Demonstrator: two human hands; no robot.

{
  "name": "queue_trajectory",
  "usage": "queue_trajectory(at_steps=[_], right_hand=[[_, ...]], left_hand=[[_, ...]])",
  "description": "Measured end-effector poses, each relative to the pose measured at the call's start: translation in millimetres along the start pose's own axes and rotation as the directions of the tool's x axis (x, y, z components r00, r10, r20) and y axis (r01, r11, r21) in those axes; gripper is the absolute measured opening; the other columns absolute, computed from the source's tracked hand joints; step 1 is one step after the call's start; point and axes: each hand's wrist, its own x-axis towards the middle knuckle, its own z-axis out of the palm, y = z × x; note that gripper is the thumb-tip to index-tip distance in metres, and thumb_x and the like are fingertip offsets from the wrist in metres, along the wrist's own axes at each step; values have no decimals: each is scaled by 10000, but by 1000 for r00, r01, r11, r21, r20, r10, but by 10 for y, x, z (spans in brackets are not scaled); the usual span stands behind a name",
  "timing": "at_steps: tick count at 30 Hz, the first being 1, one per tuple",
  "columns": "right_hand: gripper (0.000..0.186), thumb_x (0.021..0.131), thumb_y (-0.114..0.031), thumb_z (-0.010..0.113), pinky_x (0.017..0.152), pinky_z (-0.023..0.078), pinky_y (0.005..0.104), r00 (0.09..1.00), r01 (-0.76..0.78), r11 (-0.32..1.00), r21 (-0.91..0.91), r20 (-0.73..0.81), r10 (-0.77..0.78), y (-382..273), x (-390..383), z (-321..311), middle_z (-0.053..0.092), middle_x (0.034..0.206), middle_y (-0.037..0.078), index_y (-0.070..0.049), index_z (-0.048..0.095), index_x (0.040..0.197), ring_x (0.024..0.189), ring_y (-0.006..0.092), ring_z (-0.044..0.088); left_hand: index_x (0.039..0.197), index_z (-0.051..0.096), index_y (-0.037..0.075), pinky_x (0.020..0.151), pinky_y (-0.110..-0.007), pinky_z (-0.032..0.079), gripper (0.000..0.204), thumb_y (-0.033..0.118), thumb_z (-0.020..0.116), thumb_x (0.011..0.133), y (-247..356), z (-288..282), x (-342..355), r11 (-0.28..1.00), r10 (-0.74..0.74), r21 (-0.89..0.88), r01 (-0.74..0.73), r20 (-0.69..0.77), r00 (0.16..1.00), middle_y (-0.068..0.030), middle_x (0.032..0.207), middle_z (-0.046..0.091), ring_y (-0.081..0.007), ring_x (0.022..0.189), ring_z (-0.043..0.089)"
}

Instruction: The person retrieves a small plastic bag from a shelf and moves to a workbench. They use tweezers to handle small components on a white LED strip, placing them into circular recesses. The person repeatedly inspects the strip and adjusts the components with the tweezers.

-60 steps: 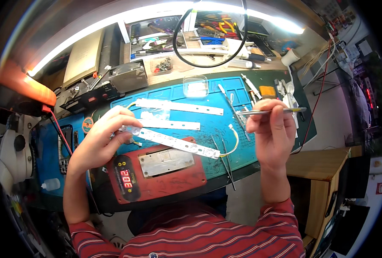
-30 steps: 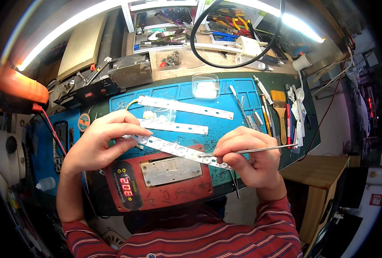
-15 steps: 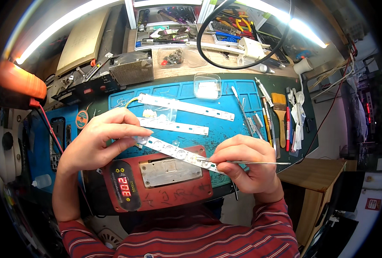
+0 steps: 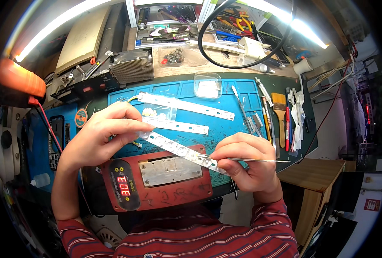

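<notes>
- Pinching a long white strip (image 4: 170, 146) with round, clear bumps: left hand (image 4: 107, 134).
- Right hand (image 4: 250, 160) pinches a thin metal tool (image 4: 270, 161).
- Strip hides some of a red box (image 4: 156, 196).

A bright tube light (image 4: 309, 34) (bowed by the lens) shines above the far side of the workbench (image 4: 301, 136); a wooden cabinet (image 4: 313, 175) stands at the workbench's near right corner, and pale floor (image 4: 328, 133) shows beyond the workbench's right edge.
</notes>
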Motion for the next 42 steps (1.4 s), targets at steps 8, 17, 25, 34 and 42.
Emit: queue_trajectory(at_steps=[8, 17, 25, 34, 42], right_hand=[[154, 867, -56, 797, 627, 561, 333, 1000, -12, 1000, 3, 16, 12, 7, -9, 18, 721, 896, 120, -17, 725, 998, 753, 270, 717], [173, 848, -54, 814, 627, 579, 338, 997, 71, 993, -97, 50, -67, -10, 13, 18, 729, 866, 132, 0, 723, 983, 740, 280, 731], [176, 840, -48, 818, 624, 588, 325, 991, 122, 982, -141, 64, -114, -40, 25, 26, 738, 852, 136, 11, 726, 978, 734, 274, 746], [174, 840, -52, 818, 617, 579, 330, 991, 127, 980, -154, 55, -120, -32, 34, 43, 735, 849, 130, 7, 727, 976, 724, 269, 739], [169, 850, -54, 812, 615, 579, 333, 991, 127, 982, -142, 55, -121, -3, 30, 53, 728, 843, 130, 10, 720, 976, 714, 273, 732]], left_hand=[[1214, 763, 82, 854, -333, 505, 398, -81, 710, 854, -11, 1, 3, 1000, 12, 16, -12, 0, 1000, -71, 1075, 643, -227, 1006, 623], [1212, 763, 82, 856, -336, 507, 413, -89, 709, 840, 3, -2, 3, 999, 18, 35, -18, -2, 1000, -79, 1076, 644, -234, 1005, 625], [1196, 767, 81, 870, -351, 501, 403, -85, 715, 833, -3, -7, -3, 999, 29, 45, -29, -7, 1000, -79, 1083, 646, -249, 1010, 626], [1195, 769, 84, 860, -344, 505, 398, -81, 715, 836, 6, -5, 3, 999, 21, 46, -20, -6, 1000, -75, 1078, 646, -241, 1011, 626], [1198, 769, 86, 861, -342, 507, 407, -87, 711, 834, 4, -6, 8, 999, 22, 46, -22, -3, 1000, -75, 1079, 645, -240, 1014, 627]])
